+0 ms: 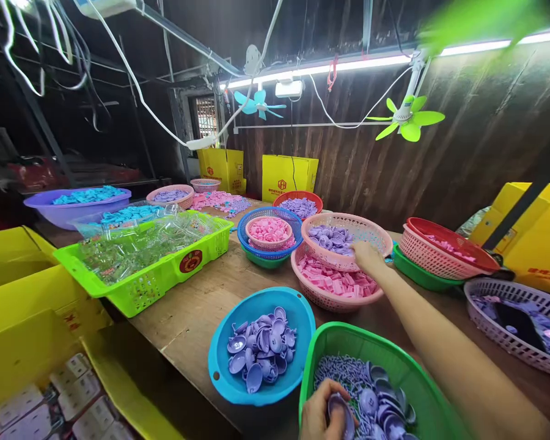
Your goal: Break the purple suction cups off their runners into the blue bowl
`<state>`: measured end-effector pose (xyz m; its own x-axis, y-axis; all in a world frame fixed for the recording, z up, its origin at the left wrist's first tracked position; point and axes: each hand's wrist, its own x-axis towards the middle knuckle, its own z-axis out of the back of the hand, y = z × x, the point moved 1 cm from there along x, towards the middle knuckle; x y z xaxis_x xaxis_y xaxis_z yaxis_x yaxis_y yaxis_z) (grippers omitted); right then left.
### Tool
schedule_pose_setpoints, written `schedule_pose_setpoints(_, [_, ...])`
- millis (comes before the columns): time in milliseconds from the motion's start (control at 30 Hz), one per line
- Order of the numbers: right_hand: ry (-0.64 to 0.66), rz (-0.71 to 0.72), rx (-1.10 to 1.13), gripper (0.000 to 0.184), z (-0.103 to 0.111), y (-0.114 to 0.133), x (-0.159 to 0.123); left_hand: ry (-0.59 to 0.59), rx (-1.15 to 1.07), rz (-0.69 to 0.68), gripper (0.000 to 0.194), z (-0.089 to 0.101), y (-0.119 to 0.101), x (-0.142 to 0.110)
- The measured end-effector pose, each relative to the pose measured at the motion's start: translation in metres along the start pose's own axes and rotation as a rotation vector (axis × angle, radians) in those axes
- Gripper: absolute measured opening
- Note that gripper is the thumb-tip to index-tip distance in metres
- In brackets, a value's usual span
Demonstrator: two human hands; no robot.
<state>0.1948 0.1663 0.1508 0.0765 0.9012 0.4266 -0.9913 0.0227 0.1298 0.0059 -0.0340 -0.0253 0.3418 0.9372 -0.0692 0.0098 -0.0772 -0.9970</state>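
My left hand (323, 410) is closed around a purple plastic cup-shaped piece (340, 415) at the near edge of the green basin (421, 351). Inside that basin lie more purple cups (385, 400) and a heap of small purple links (341, 371). My right hand (368, 259) reaches over the near rim of a pink basket (371, 229) with purple rounded pieces (330, 238) in it. Its fingers look bent together beside those pieces; what they hold, if anything, is hidden. That basket rests on a lower pink basket of pink pieces (334, 280).
A blue basin (220, 366) of purple cups stands left of the green one. Farther left is a lime crate (165, 278) with clear plastic packaging. Other baskets of parts line the back and right, one holding a phone (520, 327). Two small fans (406, 117) hang above.
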Motion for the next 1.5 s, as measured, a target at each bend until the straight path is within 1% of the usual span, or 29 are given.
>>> schedule_pose_setpoints(33, [0.016,0.043,0.007,0.018,0.001,0.005,-0.013,0.006,-0.088,0.014,0.022,0.0,-0.003,0.001])
schedule_pose_setpoints(100, [0.052,0.144,0.029,0.022,0.002,0.019,-0.052,0.015,-0.255,0.062,0.035,0.001,-0.01,0.005])
schedule_pose_setpoints(167, [0.099,0.257,0.055,0.023,-0.001,0.034,-0.104,0.036,-0.374,0.104,0.049,0.001,-0.016,0.01])
schedule_pose_setpoints(200, [0.117,0.376,0.096,0.023,-0.003,0.042,-0.132,0.057,-0.423,0.116,0.054,0.001,-0.017,0.012])
schedule_pose_setpoints(233, [0.115,0.436,0.124,0.023,-0.006,0.047,-0.159,0.085,-0.465,0.121,0.057,0.001,-0.018,0.013])
schedule_pose_setpoints(267, [0.104,0.459,0.138,0.022,-0.01,0.05,-0.183,0.113,-0.499,0.12,0.056,0.001,-0.019,0.014])
schedule_pose_setpoints(333, [0.068,0.512,0.151,0.026,-0.017,0.052,-0.221,0.163,-0.523,0.116,0.048,0.0,-0.019,0.013])
schedule_pose_setpoints(400, [0.003,0.542,0.149,0.034,-0.023,0.048,-0.245,0.221,-0.481,0.134,0.042,0.0,-0.02,0.01])
schedule_pose_setpoints(467, [-0.033,0.549,0.164,0.041,-0.026,0.042,-0.258,0.266,-0.402,0.166,0.04,0.0,-0.021,0.006])
schedule_pose_setpoints(533, [-0.025,0.521,0.211,0.045,-0.026,0.039,-0.266,0.266,-0.313,0.18,0.038,0.001,-0.024,0.003])
schedule_pose_setpoints(567, [-0.006,0.495,0.248,0.047,-0.025,0.038,-0.269,0.246,-0.258,0.17,0.036,0.001,-0.025,0.001])
schedule_pose_setpoints(633, [0.036,0.426,0.35,0.046,-0.023,0.038,-0.274,0.189,-0.105,0.09,0.03,0.001,-0.029,-0.004])
schedule_pose_setpoints(733, [0.071,0.296,0.517,0.037,-0.019,0.04,-0.279,0.075,0.189,-0.147,0.023,-0.001,-0.036,-0.013])
schedule_pose_setpoints(800, [0.081,0.208,0.582,0.03,-0.017,0.04,-0.28,0.025,0.327,-0.261,0.021,-0.002,-0.04,-0.019])
schedule_pose_setpoints(867, [0.089,0.157,0.607,0.026,-0.015,0.04,-0.282,0.012,0.386,-0.285,0.021,-0.004,-0.041,-0.024])
schedule_pose_setpoints(967, [0.082,0.139,0.602,0.023,-0.014,0.04,-0.286,0.012,0.392,-0.262,0.022,-0.005,-0.041,-0.027])
schedule_pose_setpoints(1100, [0.101,0.152,0.487,0.018,-0.015,0.044,-0.292,0.003,0.371,-0.24,0.021,-0.005,-0.041,-0.028])
schedule_pose_setpoints(1200, [0.116,0.186,0.418,0.016,-0.013,0.045,-0.287,-0.018,0.311,-0.237,0.021,-0.001,-0.042,-0.025])
schedule_pose_setpoints(1267, [0.098,0.183,0.407,0.017,-0.01,0.041,-0.271,-0.056,0.241,-0.211,0.022,0.004,-0.041,-0.021])
schedule_pose_setpoints(1333, [0.035,0.133,0.401,0.019,-0.007,0.031,-0.242,-0.068,0.159,-0.16,0.024,0.008,-0.038,-0.017])
schedule_pose_setpoints(1433, [-0.129,0.043,0.394,0.019,0.0,0.011,-0.177,-0.028,0.053,-0.112,0.025,0.011,-0.032,-0.015])
schedule_pose_setpoints(1500, [-0.24,0.026,0.367,0.017,0.006,0.0,-0.13,-0.014,0.014,-0.108,0.025,0.011,-0.028,-0.016])
